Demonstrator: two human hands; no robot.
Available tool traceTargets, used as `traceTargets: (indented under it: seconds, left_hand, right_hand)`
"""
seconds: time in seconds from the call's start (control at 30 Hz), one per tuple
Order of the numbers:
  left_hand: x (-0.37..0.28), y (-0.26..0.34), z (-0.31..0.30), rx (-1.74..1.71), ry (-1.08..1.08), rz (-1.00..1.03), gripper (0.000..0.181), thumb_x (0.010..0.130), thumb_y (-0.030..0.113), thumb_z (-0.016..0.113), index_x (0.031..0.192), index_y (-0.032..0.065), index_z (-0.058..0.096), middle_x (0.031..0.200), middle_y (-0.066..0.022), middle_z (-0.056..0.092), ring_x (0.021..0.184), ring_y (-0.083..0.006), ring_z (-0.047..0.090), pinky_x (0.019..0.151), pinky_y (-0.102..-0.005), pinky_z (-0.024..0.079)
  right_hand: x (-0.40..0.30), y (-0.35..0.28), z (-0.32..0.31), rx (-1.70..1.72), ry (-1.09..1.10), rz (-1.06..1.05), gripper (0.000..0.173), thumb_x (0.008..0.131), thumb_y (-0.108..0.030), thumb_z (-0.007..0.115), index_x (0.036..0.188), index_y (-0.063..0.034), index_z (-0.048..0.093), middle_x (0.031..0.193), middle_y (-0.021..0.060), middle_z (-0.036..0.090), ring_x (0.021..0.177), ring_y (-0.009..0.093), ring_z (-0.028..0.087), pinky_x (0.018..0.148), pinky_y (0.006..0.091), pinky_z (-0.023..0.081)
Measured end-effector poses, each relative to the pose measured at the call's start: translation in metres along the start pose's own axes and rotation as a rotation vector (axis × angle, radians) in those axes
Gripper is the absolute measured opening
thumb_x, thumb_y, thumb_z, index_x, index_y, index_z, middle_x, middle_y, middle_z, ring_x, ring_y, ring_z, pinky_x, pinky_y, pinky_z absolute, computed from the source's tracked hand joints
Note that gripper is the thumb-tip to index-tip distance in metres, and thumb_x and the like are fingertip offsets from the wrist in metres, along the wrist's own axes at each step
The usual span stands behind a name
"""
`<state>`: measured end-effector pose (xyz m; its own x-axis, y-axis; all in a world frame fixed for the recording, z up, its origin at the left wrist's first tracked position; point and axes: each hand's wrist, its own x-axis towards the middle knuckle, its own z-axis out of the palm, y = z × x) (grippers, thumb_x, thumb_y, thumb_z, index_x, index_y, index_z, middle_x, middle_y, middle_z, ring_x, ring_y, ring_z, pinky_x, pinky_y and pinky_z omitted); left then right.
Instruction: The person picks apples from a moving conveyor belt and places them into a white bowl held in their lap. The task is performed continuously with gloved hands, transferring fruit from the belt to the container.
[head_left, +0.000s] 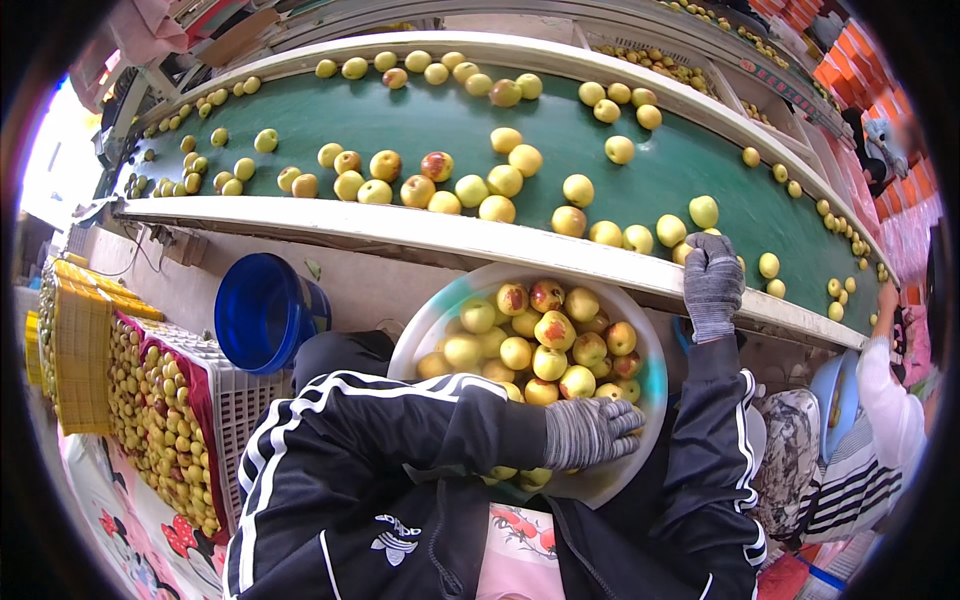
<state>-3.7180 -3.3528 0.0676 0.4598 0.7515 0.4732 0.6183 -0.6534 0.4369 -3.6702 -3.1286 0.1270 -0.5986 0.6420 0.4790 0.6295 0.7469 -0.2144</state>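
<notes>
My left hand (592, 433), in a grey knitted glove, lies palm down with extended fingers on the fruit near the close side of a round basin (409, 330). The basin, whitish with teal patches, sits before me and holds a heap of jujubes (555, 330), yellow-green with red-brown blotches. My right hand (714, 281), gloved alike, reaches over the white rail (420, 238) of a green conveyor belt (442, 124). Its fingers curl down at the belt's near edge beside several jujubes (671, 230); whether any fruit is inside them is hidden.
A blue bucket (259, 315) stands left of the basin. Beyond it are a white crate (251, 405) full of jujubes and stacked yellow crates (82, 352). Loose jujubes are scattered along the belt. At right, another person's arm (885, 367) reaches to the belt beside a light-blue basin (844, 405).
</notes>
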Motion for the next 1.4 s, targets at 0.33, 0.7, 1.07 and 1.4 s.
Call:
traceTargets:
  seconds: [0.33,0.7,1.07,1.4]
  left_hand:
    - [0.005,-0.019,-0.047,-0.227,-0.316,-0.111,0.029,0.080,0.023,0.051,0.105,0.0086,0.056,0.107,-0.0099,0.055,0.091,-0.0261,0.058,0.072,-0.0328,0.050]
    - [-0.013,-0.041,-0.070,-0.091,0.223,-0.143,0.021,0.076,0.023,0.061,0.093,0.0115,0.063,0.092,-0.0059,0.063,0.076,-0.0230,0.062,0.064,-0.0340,0.052]
    - [-0.072,-0.135,-0.164,0.045,1.048,-0.690,0.021,0.082,-0.003,0.053,0.103,0.0021,0.053,0.093,-0.0060,0.059,0.085,-0.0137,0.057,0.078,-0.0266,0.047]
    - [0.001,-0.140,-0.134,0.267,0.059,-0.903,0.041,0.080,0.022,0.052,0.120,0.0133,0.050,0.128,-0.0166,0.042,0.114,-0.0334,0.045,0.096,-0.0397,0.038]
  right_hand:
    - [0.000,0.001,0.005,-0.009,0.001,0.028,0.014,0.074,-0.011,0.053,0.084,-0.0098,0.064,0.086,0.0085,0.062,0.079,0.028,0.060,0.073,0.0374,0.047]
    - [0.000,-0.006,0.003,0.057,-0.006,0.011,0.016,0.074,-0.009,0.052,0.086,-0.0073,0.063,0.085,0.0103,0.061,0.080,0.027,0.060,0.074,0.0364,0.047]
    - [0.000,-0.006,0.007,0.056,-0.013,0.016,0.015,0.075,-0.014,0.053,0.086,-0.0095,0.063,0.085,0.0103,0.059,0.081,0.029,0.058,0.073,0.0384,0.046]
    - [-0.002,-0.004,0.005,0.022,-0.005,0.016,0.014,0.074,-0.014,0.054,0.084,-0.0107,0.063,0.087,0.0099,0.060,0.078,0.030,0.059,0.071,0.0398,0.047]
